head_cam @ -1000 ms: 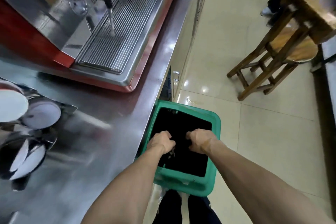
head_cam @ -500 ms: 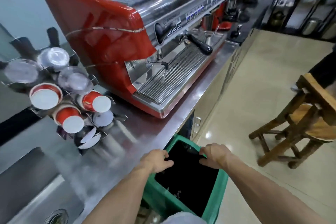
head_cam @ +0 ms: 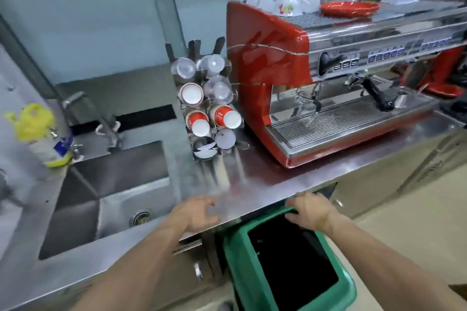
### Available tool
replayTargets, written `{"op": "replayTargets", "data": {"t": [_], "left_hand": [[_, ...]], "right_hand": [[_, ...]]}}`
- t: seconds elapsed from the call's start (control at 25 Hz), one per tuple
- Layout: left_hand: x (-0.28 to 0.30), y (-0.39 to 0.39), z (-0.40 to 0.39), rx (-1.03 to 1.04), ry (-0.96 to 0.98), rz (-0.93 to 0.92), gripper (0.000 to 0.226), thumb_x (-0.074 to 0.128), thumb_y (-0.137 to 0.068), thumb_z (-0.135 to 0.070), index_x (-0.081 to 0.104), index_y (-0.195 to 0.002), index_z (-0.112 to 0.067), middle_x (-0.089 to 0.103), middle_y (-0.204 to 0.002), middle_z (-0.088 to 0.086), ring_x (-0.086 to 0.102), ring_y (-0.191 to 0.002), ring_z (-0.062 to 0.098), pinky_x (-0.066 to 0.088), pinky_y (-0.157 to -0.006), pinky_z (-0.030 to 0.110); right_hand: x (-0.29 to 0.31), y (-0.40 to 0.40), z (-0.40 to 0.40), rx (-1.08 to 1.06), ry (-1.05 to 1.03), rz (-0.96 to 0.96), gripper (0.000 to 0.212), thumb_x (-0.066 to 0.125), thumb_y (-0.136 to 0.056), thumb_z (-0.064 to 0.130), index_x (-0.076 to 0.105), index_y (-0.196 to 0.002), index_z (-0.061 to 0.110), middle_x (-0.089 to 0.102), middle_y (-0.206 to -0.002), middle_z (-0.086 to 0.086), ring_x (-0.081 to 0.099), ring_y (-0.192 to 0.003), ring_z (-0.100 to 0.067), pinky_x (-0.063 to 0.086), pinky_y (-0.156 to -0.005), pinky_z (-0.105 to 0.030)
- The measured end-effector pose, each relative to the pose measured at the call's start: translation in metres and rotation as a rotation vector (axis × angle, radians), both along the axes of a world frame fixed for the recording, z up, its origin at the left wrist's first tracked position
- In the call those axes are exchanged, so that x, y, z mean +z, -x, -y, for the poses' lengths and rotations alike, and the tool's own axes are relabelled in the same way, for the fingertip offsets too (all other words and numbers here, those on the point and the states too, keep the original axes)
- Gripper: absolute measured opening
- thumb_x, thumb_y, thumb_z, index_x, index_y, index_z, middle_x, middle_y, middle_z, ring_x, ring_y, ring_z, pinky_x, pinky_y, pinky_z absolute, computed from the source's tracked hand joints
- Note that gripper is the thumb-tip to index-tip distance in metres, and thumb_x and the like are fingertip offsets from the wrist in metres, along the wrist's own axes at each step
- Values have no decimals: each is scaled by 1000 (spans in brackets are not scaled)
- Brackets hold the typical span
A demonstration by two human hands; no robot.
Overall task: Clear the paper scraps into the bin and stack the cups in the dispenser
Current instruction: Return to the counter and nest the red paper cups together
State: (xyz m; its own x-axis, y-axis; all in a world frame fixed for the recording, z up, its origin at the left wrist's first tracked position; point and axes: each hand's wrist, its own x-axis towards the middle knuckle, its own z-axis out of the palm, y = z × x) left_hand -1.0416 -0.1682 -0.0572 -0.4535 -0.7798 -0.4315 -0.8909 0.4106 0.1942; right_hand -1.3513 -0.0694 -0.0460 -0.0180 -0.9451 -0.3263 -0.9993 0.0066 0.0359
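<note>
**A:** Entry, head view. Position of the left hand [head_cam: 195, 213]?

**B:** Over the front edge of the steel table [head_cam: 273, 184], palm down, fingers [head_cam: 208, 203] spread and loose. Nothing held. Whether the palm touches the surface cannot be told; the frame is blurred there.

**A:** Right hand [head_cam: 309, 209]?

**B:** At the far rim of the green bin [head_cam: 350, 288], just below the table edge. Its fingers [head_cam: 293, 202] curl over that rim. Motion blur; grip appears closed on the rim, no paper visible in it.

**A:** Bin location?

**B:** On the floor against the cabinet front, directly beneath the right hand and to the right of the left forearm. Interior is dark; contents cannot be made out.

**A:** Cups?

**B:** Red paper cups [head_cam: 223, 115] lie on their sides in the cup dispenser [head_cam: 206, 98], white bases toward the camera, with clear plastic cups [head_cam: 214, 64] in the upper slots. The dispenser stands at the back of the table, between the sink [head_cam: 113, 194] and the red espresso machine [head_cam: 267, 58], well apart from both hands.

**A:** Scraps on the table?

**B:** Bare steel between fingers and dispenser is smeared by blur; cannot tell.
</note>
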Motion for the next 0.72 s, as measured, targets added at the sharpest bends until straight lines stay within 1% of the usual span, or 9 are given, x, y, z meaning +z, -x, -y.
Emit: {"op": "replayTargets", "data": {"t": [0.08, 0.16, 0.24, 0.36, 0.52, 0.6, 0.72], "left_hand": [[8, -40, -15, 114, 22, 20, 61, 53, -92, -59, 47, -144, -28, 47, -152, 2, 45, -138, 25, 37, -112, 37], [15, -78, -33, 226, 48, 29, 61, 53, -91, -60, 47, -144, -30, 50, -150, 1, 46, -137, 24, 38, -111, 38], [20, -116, -53, 340, 73, 34, 60, 53, -89, -60, 49, -141, -31, 52, -147, 0, 48, -134, 23, 41, -108, 38], [28, -166, -88, 486, 95, 92, 59, 51, -89, -61, 52, -139, -30, 52, -147, -1, 49, -134, 22, 38, -107, 39], [41, -221, -139, 639, 95, 139, 60, 49, -88, -65, 53, -137, -30, 55, -142, 1, 52, -130, 25, 41, -105, 41], [47, -247, -168, 694, 97, 173, 60, 47, -87, -63, 54, -135, -30, 57, -140, 2, 54, -127, 27, 43, -103, 42], [54, -287, -215, 793, 109, 198, 59, 46, -85, -60, 54, -135, -30, 56, -139, 2, 51, -129, 28, 44, -103, 43]], "right_hand": [[6, -25, 17, 101, 18, 3, 44, 49, -93, 52, 58, -129, 29, 62, -128, -3, 56, -121, -25, 45, -95, -38], [10, -53, 30, 187, 27, 1, 41, 49, -92, 51, 59, -127, 31, 63, -129, -2, 56, -122, -25, 44, -95, -37], [12, -84, 42, 262, 30, -15, 41, 48, -91, 49, 60, -126, 32, 63, -130, -3, 55, -123, -26, 42, -97, -39], [13, -136, 53, 387, 35, -10, 39, 48, -90, 44, 60, -125, 30, 63, -130, -4, 55, -123, -27, 46, -98, -40], [14, -205, 54, 553, 14, 6, 40, 48, -90, 44, 58, -126, 29, 63, -130, -6, 57, -120, -29, 45, -96, -38], [16, -242, 49, 617, 15, 19, 41, 47, -91, 47, 57, -127, 30, 63, -131, -6, 59, -119, -29, 47, -95, -37], [18, -302, 32, 735, 44, 32, 42, 48, -92, 48, 58, -129, 30, 63, -134, -4, 58, -123, -26, 45, -97, -36]]}}
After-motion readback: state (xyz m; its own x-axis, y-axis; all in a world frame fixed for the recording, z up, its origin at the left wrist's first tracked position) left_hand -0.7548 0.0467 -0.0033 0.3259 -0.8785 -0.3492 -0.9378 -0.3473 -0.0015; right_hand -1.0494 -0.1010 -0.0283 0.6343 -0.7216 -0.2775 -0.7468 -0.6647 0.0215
